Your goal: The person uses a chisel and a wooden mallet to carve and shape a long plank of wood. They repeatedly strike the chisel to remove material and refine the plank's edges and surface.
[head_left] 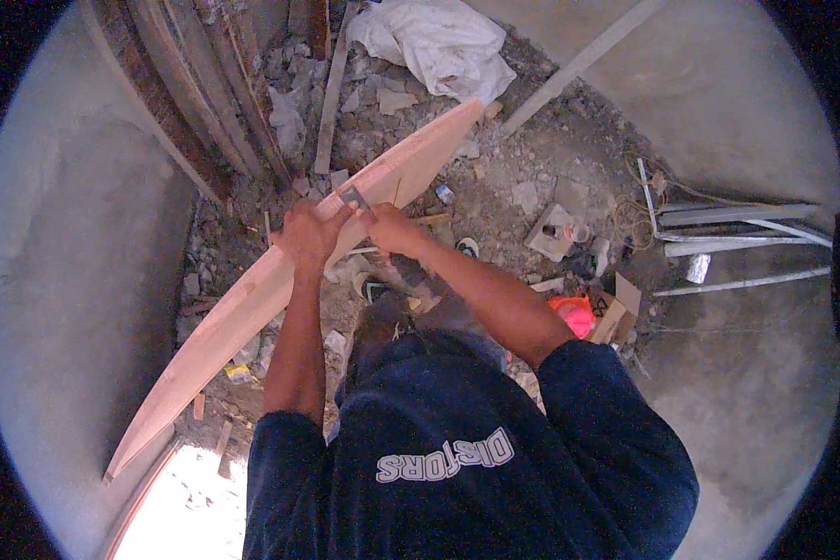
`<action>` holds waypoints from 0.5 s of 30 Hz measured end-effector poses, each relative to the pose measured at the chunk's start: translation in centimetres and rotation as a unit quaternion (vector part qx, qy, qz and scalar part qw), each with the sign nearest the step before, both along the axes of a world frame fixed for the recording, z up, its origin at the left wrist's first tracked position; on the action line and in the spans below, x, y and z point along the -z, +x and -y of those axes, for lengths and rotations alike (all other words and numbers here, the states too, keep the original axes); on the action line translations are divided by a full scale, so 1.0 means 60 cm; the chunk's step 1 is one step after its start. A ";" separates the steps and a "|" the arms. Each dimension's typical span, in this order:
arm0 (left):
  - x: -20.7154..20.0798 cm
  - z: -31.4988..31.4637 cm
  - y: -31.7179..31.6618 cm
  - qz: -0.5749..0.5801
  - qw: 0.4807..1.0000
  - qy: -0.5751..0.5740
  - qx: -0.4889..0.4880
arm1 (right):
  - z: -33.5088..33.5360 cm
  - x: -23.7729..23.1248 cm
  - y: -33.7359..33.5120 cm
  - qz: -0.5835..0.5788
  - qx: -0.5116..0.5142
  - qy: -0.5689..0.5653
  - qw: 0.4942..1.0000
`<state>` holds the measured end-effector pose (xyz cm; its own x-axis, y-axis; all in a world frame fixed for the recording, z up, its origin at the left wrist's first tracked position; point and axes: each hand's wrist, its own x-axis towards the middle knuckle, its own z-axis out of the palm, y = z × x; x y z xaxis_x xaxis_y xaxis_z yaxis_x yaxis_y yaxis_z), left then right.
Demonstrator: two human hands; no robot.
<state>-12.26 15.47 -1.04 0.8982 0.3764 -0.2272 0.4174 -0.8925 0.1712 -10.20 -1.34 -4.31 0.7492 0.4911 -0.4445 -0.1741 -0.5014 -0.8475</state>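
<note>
A long, pale reddish wooden board [243, 289] stands on its narrow edge, running diagonally from the lower left to the upper middle. Wrapped over its upper edge, my left hand [305, 235] grips the board near its middle, thumb toward a small grey metal tool [353, 197]. The tool lies against the board's edge, and its exact kind is hard to make out. My right hand [390, 227] is closed on the tool's near end, just right of my left hand. A thin pencil-like stick [399, 190] shows beside my right hand, against the board's face.
Rubble covers the ground [523, 177]. A white sack [439, 47] lies at the far side, near a leaning pole [583, 65]. Upright planks [191, 89] lean at the far left. Metal profiles [737, 217], a cardboard box [616, 313] and a bright pink-orange object [574, 315] are to the right.
</note>
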 end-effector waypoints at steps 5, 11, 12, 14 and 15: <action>0.004 -0.001 0.005 0.015 1.000 0.003 0.004 | -0.003 0.013 -0.006 0.020 0.034 0.008 0.999; -0.002 -0.004 0.003 0.030 0.999 -0.008 0.015 | 0.008 0.000 -0.016 0.044 0.023 0.045 0.998; -0.002 -0.003 0.000 0.025 0.999 -0.004 0.021 | 0.007 -0.005 -0.014 0.041 0.021 0.032 0.998; 0.002 -0.006 -0.002 0.021 0.999 0.017 0.019 | 0.004 -0.012 -0.006 0.019 -0.003 0.012 1.000; 0.009 -0.005 -0.001 0.021 0.999 0.025 0.017 | 0.004 -0.030 0.005 0.002 -0.027 0.004 1.000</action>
<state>-12.33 15.77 -1.56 0.9189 0.3556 -0.1708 0.3801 -0.9140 0.1419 -9.88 -1.58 -2.52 0.7233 0.5343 -0.4374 -0.1435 -0.5033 -0.8521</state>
